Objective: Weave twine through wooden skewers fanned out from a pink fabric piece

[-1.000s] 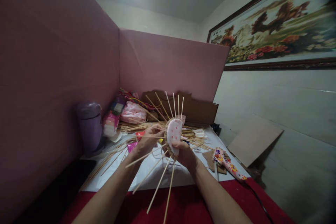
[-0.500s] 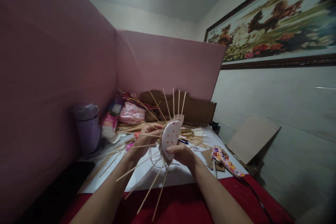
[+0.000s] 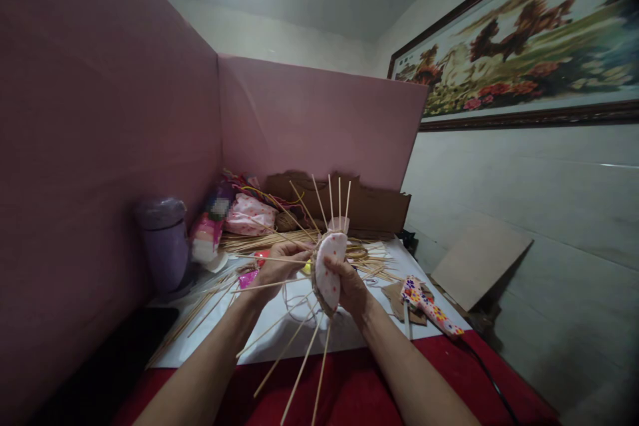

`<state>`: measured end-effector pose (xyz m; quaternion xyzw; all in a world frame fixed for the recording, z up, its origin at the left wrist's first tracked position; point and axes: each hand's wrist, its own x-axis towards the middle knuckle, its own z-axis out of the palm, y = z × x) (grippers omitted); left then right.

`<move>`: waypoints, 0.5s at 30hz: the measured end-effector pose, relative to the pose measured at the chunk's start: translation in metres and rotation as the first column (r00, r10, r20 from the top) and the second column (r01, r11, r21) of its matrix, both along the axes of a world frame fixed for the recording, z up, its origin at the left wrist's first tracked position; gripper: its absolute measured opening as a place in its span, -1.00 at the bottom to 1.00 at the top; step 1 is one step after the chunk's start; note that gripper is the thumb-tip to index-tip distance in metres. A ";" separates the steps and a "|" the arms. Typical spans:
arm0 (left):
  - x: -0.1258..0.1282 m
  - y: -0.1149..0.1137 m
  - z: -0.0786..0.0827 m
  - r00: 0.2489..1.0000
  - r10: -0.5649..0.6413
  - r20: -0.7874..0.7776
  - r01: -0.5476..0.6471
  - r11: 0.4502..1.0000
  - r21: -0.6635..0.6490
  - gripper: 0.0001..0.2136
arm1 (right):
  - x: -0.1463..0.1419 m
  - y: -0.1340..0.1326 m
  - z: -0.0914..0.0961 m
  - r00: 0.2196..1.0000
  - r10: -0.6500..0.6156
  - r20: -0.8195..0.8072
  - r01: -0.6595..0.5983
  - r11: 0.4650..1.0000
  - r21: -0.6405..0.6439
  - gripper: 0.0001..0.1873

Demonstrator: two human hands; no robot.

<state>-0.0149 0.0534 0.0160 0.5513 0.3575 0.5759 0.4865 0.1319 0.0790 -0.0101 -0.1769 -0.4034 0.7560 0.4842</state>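
Observation:
A round padded base (image 3: pixel 328 283), covered in white cloth with small red dots, is held up on edge over the table. Thin wooden sticks (image 3: pixel 302 367) fan out from its rim, which has a brown twine-like band. My right hand (image 3: pixel 351 285) grips the base, thumb on the cloth face and fingers behind. At the rim's left side, the fingertips of my left hand (image 3: pixel 283 266) are pinched together among the sticks; what lies between them is hidden. A thin pale cord (image 3: pixel 298 316) hangs in loops below.
A flower-patterned glue gun (image 3: pixel 434 309) lies at right on brown cardboard scraps, its cable trailing forward. At left stands a lidded purple bin (image 3: pixel 167 246). Loose sticks, a dotted cloth bundle (image 3: pixel 251 214) and torn cardboard (image 3: pixel 384 206) lie at the back. Pink panels stand left and behind.
The base has shifted a little right and turned more edge-on, its sticks swinging with it. My right thumb has moved higher on the cloth; my left hand stays by the rim.

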 end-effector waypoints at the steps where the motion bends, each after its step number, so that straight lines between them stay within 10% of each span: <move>1: 0.000 0.000 0.000 1.000 0.008 -0.021 -0.007 1.000 0.020 -0.75 | 0.001 -0.001 0.000 0.999 0.033 0.003 -0.033 0.999 0.001 -0.70; 15: -0.038 0.020 0.021 0.856 0.312 -0.413 -0.203 0.936 0.288 -0.90 | 0.022 0.013 -0.003 0.970 0.215 0.114 -0.219 0.976 0.022 -0.81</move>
